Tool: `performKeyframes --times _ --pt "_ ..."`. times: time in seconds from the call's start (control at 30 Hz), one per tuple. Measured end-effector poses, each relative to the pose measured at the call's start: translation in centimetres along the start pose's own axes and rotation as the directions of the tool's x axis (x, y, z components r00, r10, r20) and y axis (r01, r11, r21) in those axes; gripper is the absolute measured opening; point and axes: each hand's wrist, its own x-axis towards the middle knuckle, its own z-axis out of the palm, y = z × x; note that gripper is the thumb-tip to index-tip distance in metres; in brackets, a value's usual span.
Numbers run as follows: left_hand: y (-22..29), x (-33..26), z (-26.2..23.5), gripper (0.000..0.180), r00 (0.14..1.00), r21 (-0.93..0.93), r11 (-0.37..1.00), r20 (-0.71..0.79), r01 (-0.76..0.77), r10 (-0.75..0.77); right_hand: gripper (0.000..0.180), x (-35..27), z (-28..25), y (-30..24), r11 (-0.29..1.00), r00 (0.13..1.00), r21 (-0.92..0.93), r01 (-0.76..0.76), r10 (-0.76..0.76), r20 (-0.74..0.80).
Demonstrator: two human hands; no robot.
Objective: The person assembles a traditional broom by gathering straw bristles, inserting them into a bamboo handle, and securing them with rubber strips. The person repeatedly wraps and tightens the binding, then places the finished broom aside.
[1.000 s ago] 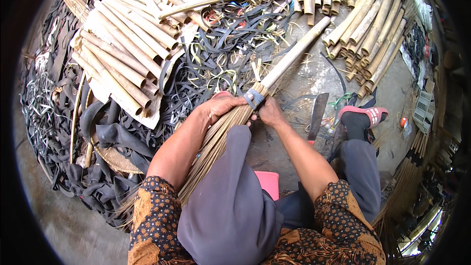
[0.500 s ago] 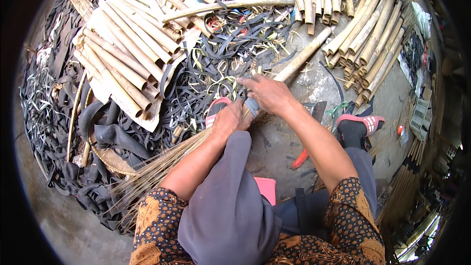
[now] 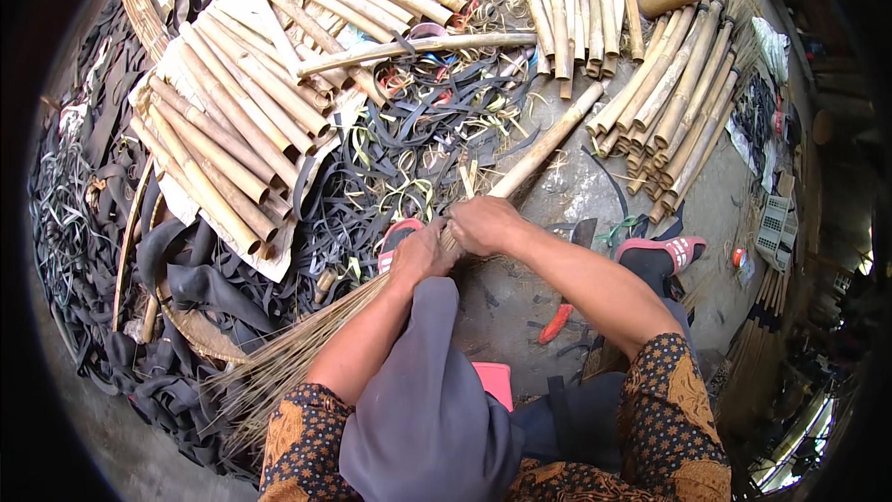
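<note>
A stick broom slants across the middle, its thin brown bristles (image 3: 302, 339) fanning toward the lower left and its bamboo handle (image 3: 548, 144) pointing to the upper right. My left hand (image 3: 423, 256) is closed round the gathered sticks just below the neck. Right beside it, my right hand (image 3: 483, 226) is closed in a fist over the neck, where bristles and handle meet. The grey rubber binding there is hidden under my fingers, so whether they also pinch a strip cannot be seen. Short pale slivers (image 3: 468, 178) stand up just beyond the right hand.
Loose black rubber strips (image 3: 381, 153) lie ahead and left. Cut bamboo poles (image 3: 232, 121) fill the upper left; more bundled poles (image 3: 678, 84) lie upper right. A red-handled knife (image 3: 556, 323) rests on the floor near my right foot (image 3: 655, 260). A grey plastic crate (image 3: 776, 223) stands far right.
My right hand has gone from spread fingers above the neck to a fist closed over it, covering the grey binding. My left hand keeps its hold. The whole view has shifted slightly.
</note>
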Motion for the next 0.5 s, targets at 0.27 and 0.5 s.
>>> performKeyframes --times 0.27,0.5 --pt "-2.1 2.3 0.8 0.063 0.995 -0.270 0.961 0.092 0.055 -0.031 0.023 -5.8 5.0 1.8 0.789 0.956 0.614 0.035 0.152 -0.250" --pt "-1.2 1.5 -0.6 0.057 0.998 -0.364 0.929 0.054 0.058 -0.041 0.016 -4.8 10.9 -0.3 0.744 0.821 0.664 0.073 0.334 -0.464"
